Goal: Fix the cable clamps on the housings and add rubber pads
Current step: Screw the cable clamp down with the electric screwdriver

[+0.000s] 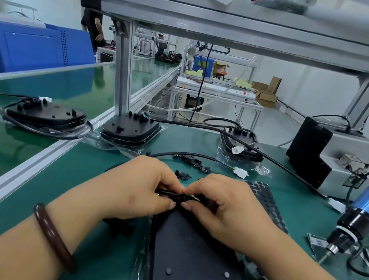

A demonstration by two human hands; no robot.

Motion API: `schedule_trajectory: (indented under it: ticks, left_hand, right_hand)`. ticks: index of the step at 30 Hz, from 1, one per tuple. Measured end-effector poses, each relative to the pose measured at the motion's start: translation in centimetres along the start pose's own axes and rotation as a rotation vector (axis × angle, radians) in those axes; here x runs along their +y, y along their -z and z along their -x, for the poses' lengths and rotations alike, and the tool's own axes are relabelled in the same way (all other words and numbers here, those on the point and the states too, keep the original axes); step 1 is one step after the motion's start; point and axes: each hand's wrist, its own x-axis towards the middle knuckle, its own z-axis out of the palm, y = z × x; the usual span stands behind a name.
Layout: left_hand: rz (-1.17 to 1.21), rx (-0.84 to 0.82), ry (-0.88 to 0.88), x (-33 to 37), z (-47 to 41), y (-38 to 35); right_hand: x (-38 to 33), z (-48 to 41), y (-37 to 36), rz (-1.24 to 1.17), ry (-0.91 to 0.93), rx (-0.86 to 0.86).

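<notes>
A black housing (190, 257) lies flat on the green mat right in front of me. At its far end my left hand (140, 188) and my right hand (222, 205) meet, both pinching the black cable (167, 193) with a small black clamp between the fingertips; the clamp itself is mostly hidden. Loose black cable clamps (193, 160) lie scattered just beyond my hands. A dark sheet of round rubber pads (266, 201) sticks out from under my right hand.
Three more black housings (47, 114), (131, 131), (241, 144) with cables stand along the back. A blue electric screwdriver (354, 221) rests at the right, beside a grey and black machine (330, 155). An aluminium frame post (122, 71) rises at centre left.
</notes>
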Motion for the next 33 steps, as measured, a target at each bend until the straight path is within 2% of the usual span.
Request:
schedule_trajectory:
  ticks: [4, 10, 20, 26, 33]
  left_hand:
    - [0.202, -0.031, 0.041, 0.0, -0.3, 0.0]
    - [0.255, -0.070, 0.027, -0.1, -0.8, 0.1]
    - [0.279, -0.069, -0.009, -0.2, -0.6, -0.4]
    - [0.073, -0.080, -0.069, -0.3, -0.3, -0.9]
    - [-0.088, -0.099, 0.002, -0.3, -1.2, -0.7]
  right_hand:
    - [0.0, -0.5, 0.1, -0.022, -0.032, -0.022]
    - [0.5, -0.9, 0.5, -0.130, -0.056, -0.053]
    - [0.8, -0.5, -0.3, -0.025, 0.059, 0.002]
    - [0.7, -0.5, -0.3, -0.008, 0.050, 0.004]
    - [0.2, -0.9, -0.2, 0.042, 0.057, -0.027]
